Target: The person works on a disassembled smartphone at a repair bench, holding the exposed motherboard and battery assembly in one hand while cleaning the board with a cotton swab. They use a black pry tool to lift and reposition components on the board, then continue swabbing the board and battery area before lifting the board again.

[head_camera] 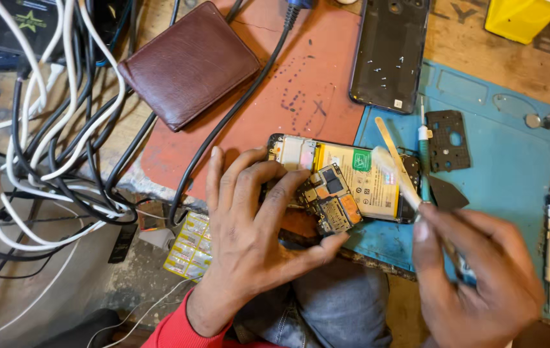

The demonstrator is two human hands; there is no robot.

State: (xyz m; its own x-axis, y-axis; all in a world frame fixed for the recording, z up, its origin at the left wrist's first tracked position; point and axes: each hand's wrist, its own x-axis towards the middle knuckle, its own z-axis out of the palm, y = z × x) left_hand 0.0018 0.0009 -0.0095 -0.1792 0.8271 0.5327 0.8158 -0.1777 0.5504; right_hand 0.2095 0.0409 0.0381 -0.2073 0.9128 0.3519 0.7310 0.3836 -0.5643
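The left hand (249,238) lies spread over the near end of an opened phone (342,183), its fingertips pressing a loosened circuit board (330,200) of dark chips and copper patches. Just beyond those fingers shows the phone's pale yellow battery (359,180) with a green label. The right hand (481,277) pinches a thin tool (398,171), whose blurred whitish tip hovers over the battery's far end.

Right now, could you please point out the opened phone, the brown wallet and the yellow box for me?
opened phone (359,177): head view, on its yellow battery.
brown wallet (188,64): head view, middle of its leather face.
yellow box (523,18): head view, on its front side.
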